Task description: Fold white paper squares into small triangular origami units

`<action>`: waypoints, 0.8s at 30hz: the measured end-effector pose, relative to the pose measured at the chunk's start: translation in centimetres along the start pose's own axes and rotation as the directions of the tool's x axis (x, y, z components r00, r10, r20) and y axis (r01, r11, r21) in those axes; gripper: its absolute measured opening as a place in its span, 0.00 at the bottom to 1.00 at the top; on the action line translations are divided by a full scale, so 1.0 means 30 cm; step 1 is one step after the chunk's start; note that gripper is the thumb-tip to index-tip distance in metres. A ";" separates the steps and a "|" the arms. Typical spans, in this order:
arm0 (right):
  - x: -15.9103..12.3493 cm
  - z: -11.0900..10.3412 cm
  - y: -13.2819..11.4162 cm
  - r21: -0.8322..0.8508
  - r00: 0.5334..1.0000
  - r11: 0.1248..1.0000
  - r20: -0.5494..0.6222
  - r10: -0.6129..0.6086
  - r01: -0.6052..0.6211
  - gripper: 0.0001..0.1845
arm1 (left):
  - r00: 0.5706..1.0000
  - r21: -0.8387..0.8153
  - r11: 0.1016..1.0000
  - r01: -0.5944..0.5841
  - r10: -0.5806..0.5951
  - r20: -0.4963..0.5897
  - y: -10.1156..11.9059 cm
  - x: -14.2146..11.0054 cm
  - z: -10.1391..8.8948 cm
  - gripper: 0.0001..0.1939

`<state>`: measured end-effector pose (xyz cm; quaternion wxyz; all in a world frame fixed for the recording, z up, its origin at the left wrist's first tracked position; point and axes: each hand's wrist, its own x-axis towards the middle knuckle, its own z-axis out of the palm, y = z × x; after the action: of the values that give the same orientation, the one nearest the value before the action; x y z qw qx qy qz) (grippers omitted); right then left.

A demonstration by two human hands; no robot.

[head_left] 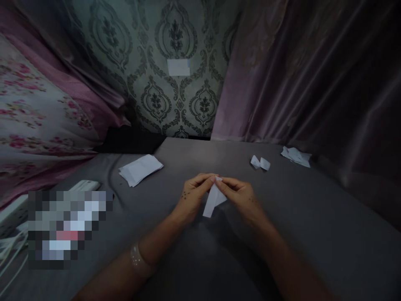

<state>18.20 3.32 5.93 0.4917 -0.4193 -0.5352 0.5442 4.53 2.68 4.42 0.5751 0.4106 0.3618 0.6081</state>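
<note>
Both hands meet at the centre, above the grey cloth surface. My left hand [194, 193] pinches the top of a folded white paper [214, 200] between thumb and fingers. From the other side, my right hand [239, 193] grips the same paper near its upper tip. A narrow strip of it hangs down toward me, and a wider slanted flap shows at the right. The fingertips behind the paper are partly hidden. Beyond my right hand lies a small bow-shaped folded paper [260, 162].
A stack of white paper sheets [140, 169] lies at left, with a black cloth [130, 141] behind it. More white paper pieces [296, 156] sit at far right. A power strip [15, 211] and a blurred-out patch [69, 228] are at left. Curtains [250, 83] and a patterned wall [175, 96] bound the surface.
</note>
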 end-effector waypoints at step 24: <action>-0.022 0.035 0.000 -0.376 0.916 0.851 -0.012 -0.401 0.367 0.09 | 0.993 0.015 0.999 0.038 -0.036 -0.113 0.034 -0.006 -0.006 0.02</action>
<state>17.28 2.49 5.95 0.5272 -0.4121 -0.6772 0.3060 3.95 2.42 5.26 0.5614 0.3737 0.4067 0.6163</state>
